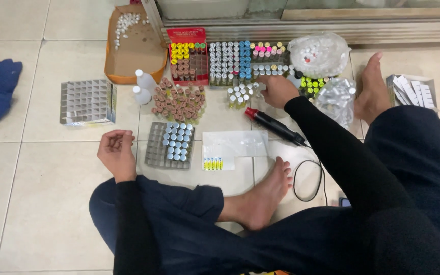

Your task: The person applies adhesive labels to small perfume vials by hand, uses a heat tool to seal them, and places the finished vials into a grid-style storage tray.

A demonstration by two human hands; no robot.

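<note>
Person seated on a tiled floor (pixel 36 203), legs in dark trousers, both feet bare. Right hand (pixel 277 90) stretched forward over the vials, fingers curled down among a small loose group of silver-capped vials (pixel 240 95); whether it actually pinches one cannot be told, since the fingertips are hidden beneath the knuckles. Left hand (pixel 116 153) rests low near the left knee, palm up, fingers loosely curled inward; nothing seen in it. Just right of that hand lies a grey grid tray (pixel 170 145), partly filled with silver-capped vials in its upper right cells. Beside the tray, a flat clear plastic sheet (pixel 235 145) with a strip of small yellow labels (pixel 213 163) at its lower left corner. A black heat tool with a red nozzle (pixel 275 126) lies slantwise just below the right wrist, its cord looping toward the foot. Behind the right hand, rows of vials with silver, blue, pink and yellow caps (pixel 238 61) stand close-packed. Left of these, a red box (pixel 187 53) holds yellow and brown-capped vials, and a loose cluster of brown-capped vials (pixel 179 101) stands before it. An empty white divider grid (pixel 86 102) sits well to the left; an orange-edged carton (pixel 133 43) holds white caps.
</note>
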